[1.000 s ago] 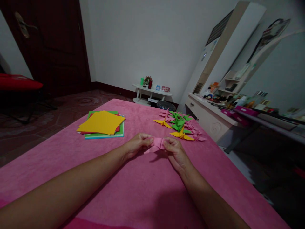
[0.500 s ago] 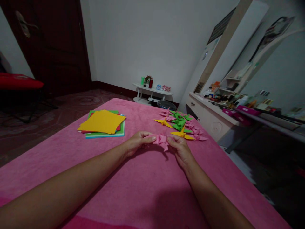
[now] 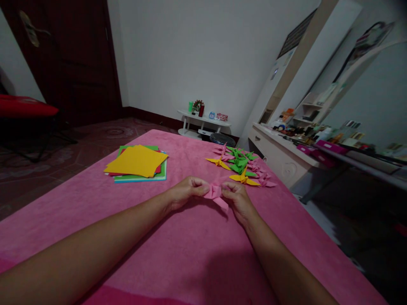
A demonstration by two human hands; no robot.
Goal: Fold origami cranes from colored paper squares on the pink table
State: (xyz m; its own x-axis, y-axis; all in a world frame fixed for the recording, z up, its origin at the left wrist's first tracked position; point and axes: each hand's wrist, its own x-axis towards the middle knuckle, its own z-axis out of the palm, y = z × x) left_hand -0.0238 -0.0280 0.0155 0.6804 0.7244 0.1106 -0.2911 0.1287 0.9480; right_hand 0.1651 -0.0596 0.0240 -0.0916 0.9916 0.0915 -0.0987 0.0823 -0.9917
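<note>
Between my two hands is a pink origami crane (image 3: 215, 192), held just above the pink cloth (image 3: 178, 250). My left hand (image 3: 190, 190) pinches its left side between thumb and fingers. On the opposite side my right hand (image 3: 235, 195) pinches it the same way. One pointed flap of the crane hangs down toward the right hand. Just beyond my right hand lie several folded paper cranes, among them a yellow crane (image 3: 244, 178), a second yellow crane (image 3: 219, 162) and green cranes (image 3: 239, 163). Farther left lies a stack of coloured paper (image 3: 136, 162), yellow on top.
A white dresser (image 3: 282, 148) crowded with bottles and boxes stands at the right, beyond the cloth's edge. Against the far wall is a low white shelf (image 3: 205, 118) with small items. A red chair (image 3: 25, 106) stands at the left near a dark door (image 3: 73, 63).
The pink crane has turned between my fingers, and its lower flap now reaches farther down and to the right. Both hands have shifted only slightly, keeping their pinch.
</note>
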